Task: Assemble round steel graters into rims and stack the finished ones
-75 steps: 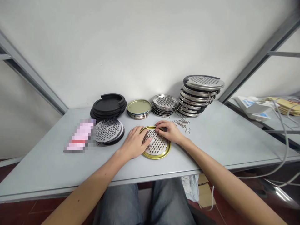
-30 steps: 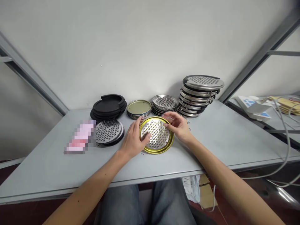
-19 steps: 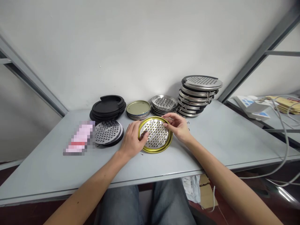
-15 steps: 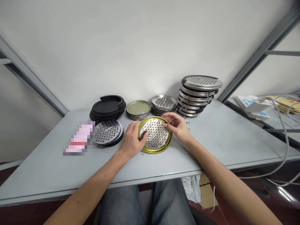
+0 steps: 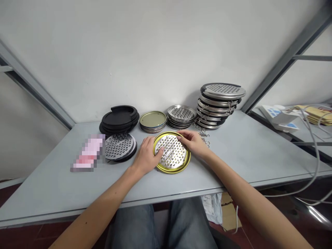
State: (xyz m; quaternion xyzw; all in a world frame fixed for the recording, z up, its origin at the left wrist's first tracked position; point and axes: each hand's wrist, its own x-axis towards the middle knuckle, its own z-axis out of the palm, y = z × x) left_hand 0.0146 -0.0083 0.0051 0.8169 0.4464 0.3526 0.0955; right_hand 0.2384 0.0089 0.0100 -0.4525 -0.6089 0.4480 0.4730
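Note:
A round silver grater plate [image 5: 171, 151] with rows of raised holes lies within a gold-rimmed round disc [image 5: 172, 171] near the table's front edge. My left hand [image 5: 148, 155] grips the left rim, its thumb over the grater plate and its other fingers at the outer side. From the upper right, my right hand [image 5: 193, 142] holds the same rim with its thumb on top. The fingers beneath the rim are partly hidden. Just beyond my right hand, several small metal rings and clips [image 5: 204, 135] lie on the table.
Along the wall stand black round holders [image 5: 119, 117], plain metal discs [image 5: 153, 119], silver grater plates [image 5: 181, 113] and a tall leaning stack of black-edged graters [image 5: 223, 91]. Left of my left hand is a dark grater pile [image 5: 119, 147]. Cables [image 5: 315, 152] hang at the right.
My right hand has come down slightly at the upper right rim, its fingers now lower. The gold-rimmed disc's near edge has shifted a little toward me. My left hand has barely moved.

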